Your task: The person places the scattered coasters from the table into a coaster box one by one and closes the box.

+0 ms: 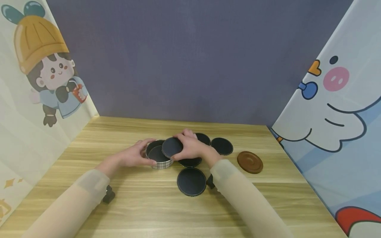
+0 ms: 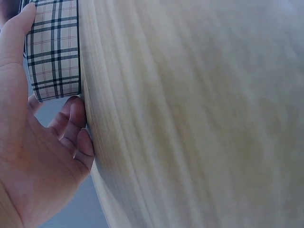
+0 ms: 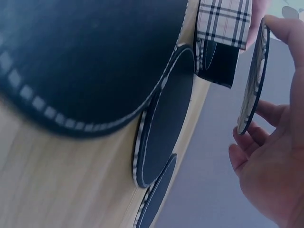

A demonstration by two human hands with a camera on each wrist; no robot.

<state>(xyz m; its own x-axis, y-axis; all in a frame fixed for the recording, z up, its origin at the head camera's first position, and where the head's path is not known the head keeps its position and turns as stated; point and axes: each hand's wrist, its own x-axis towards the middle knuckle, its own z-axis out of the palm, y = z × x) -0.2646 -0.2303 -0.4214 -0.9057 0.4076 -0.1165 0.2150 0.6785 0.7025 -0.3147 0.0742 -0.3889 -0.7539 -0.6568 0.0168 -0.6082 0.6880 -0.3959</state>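
Observation:
A round, open box (image 1: 161, 165) with plaid sides and a dark inside stands on the table. My left hand (image 1: 135, 156) grips it from the left, thumb at the near side and fingers behind. In the left wrist view the thumb lies against the plaid wall (image 2: 53, 52). My right hand (image 1: 191, 147) pinches a round black coaster (image 1: 172, 147) by its edge, tilted over the right part of the box's opening. In the right wrist view this coaster (image 3: 254, 78) shows edge-on beside the box, thumb at one end and fingers at the other.
Several more black coasters with stitched rims lie on the wooden table (image 1: 143, 211): one nearest me (image 1: 191, 181), one partly under my right hand (image 1: 190, 162), two farther back (image 1: 222, 146). A brown round disc (image 1: 250, 162) lies at the right. Printed panels stand at both sides.

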